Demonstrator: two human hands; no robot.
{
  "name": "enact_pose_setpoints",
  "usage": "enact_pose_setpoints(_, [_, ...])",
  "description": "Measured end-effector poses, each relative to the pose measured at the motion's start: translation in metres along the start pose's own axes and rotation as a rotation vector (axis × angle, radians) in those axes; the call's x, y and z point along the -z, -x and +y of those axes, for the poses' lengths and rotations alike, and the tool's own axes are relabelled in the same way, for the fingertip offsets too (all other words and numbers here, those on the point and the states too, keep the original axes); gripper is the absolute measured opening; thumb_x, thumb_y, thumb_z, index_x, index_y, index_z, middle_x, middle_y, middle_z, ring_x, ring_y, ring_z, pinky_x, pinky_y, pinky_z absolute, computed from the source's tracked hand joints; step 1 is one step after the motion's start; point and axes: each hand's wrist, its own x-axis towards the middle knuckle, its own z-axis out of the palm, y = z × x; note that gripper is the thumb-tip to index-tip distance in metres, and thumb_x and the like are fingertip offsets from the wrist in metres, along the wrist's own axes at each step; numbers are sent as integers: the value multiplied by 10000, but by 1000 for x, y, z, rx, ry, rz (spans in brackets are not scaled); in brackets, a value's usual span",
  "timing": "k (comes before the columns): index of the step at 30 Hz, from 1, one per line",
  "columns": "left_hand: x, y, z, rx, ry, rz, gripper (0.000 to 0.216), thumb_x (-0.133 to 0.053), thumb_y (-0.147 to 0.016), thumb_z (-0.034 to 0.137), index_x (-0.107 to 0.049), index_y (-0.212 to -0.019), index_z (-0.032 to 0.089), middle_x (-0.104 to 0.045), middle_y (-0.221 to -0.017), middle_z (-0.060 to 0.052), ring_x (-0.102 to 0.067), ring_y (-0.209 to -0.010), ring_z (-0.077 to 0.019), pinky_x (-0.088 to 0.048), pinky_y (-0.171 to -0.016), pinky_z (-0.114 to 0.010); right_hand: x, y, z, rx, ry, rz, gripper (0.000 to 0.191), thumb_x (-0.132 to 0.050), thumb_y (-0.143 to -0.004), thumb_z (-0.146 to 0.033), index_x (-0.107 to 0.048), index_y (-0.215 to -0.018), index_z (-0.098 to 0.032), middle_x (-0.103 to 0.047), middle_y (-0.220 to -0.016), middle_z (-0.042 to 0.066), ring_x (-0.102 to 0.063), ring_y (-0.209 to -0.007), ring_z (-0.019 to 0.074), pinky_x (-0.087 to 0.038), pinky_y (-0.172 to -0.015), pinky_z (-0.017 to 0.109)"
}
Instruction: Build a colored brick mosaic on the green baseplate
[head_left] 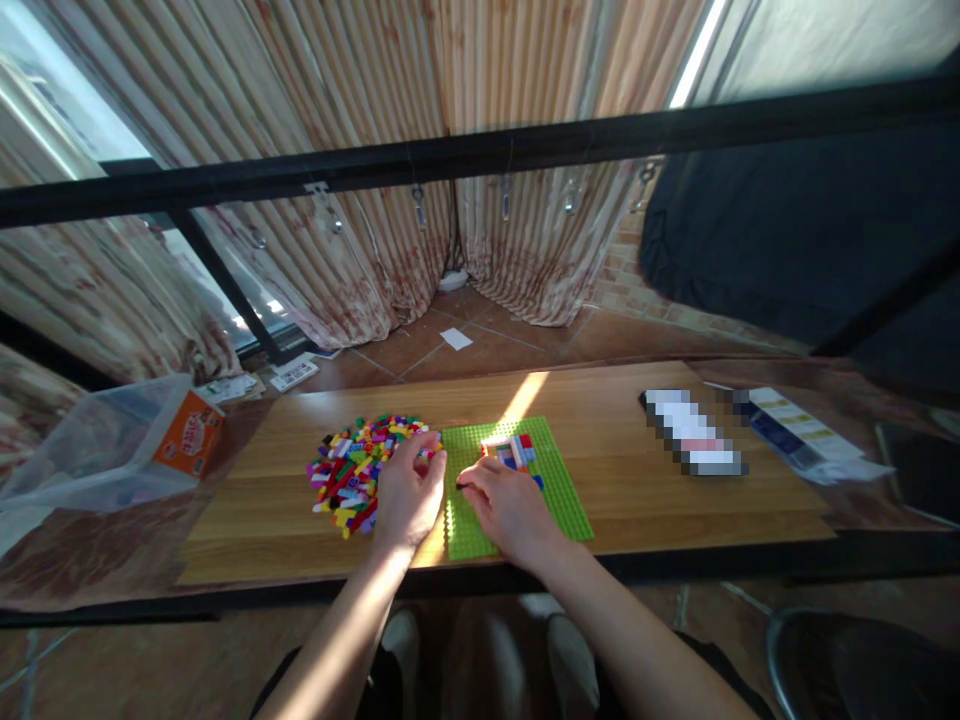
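My right hand [514, 505] is over the green baseplate [559, 500], its fingers pinched on a small dark toy brick [460, 486] near the plate's left side. Just beyond that hand, a low structure of toy bricks [525, 452] in red, blue, white and other colours sits on the plate, partly covered by my fingers. My left hand [409, 495] hovers at the right edge of a pile of loose toy bricks [352, 470]. Its thumb and fingers are curved and apart, and no brick shows between them.
The wooden board [622, 500] carries the bricks and the plate. A phone-like device [690, 432], blurred out, lies to the right, with printed papers [806, 430] beyond it. At the left stands a clear plastic bin [105, 440] with an orange label. A dark bar [375, 165] crosses ahead.
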Motion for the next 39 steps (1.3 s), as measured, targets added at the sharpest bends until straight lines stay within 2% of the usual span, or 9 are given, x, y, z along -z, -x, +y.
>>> enact_pose_setpoints(4, [-13,2,-12,26,83,-93,298,-551,-866,304,-656,-1109,167,-719,-993,-76,-653,-754,-161,-534,-718,-288,15,-6,30,-71,-61,188,198,-536,-907,-162,-712,-978,-219,-669,-1049,63,-633,-912,169,-487,-803,299])
enact_pose_setpoints(7, [-19,1,-10,13,48,-150,294,-553,-862,262,-661,-1120,172,-716,-1023,-77,-637,-736,-152,-534,-739,-298,23,-10,54,-157,-53,272,190,-552,-888,-187,-735,-932,-217,-650,-1001,68,-622,-901,183,-495,-785,314])
enact_pose_setpoints(12, [-28,-6,-3,-16,-27,-174,274,-556,-857,210,-668,-1105,181,-713,-1007,-60,-595,-667,-129,-528,-718,-290,20,-16,75,-155,1,289,169,-575,-864,-193,-743,-885,-200,-638,-991,84,-594,-951,207,-477,-859,352])
enact_pose_setpoints(19, [-28,-7,-7,-41,-76,-205,247,-563,-859,193,-672,-1081,187,-707,-993,-67,-634,-769,-162,-534,-746,-300,13,-23,80,-126,-11,267,145,-598,-852,-209,-741,-873,-216,-653,-971,82,-580,-944,215,-471,-856,376])
enact_pose_setpoints(32, [-32,-6,-8,-42,-141,-241,243,-575,-862,212,-682,-1077,173,-701,-1035,-82,-653,-867,-190,-538,-812,-331,17,-26,81,-118,5,205,158,-589,-824,-162,-737,-847,-210,-653,-945,70,-573,-918,199,-466,-844,357])
enact_pose_setpoints(39, [-32,-6,-8,-43,-144,-250,241,-568,-865,214,-685,-1071,173,-708,-1005,-81,-650,-828,-190,-540,-818,-346,13,-30,73,-243,-24,271,179,-571,-771,-132,-739,-807,-182,-642,-892,73,-576,-797,172,-470,-768,323])
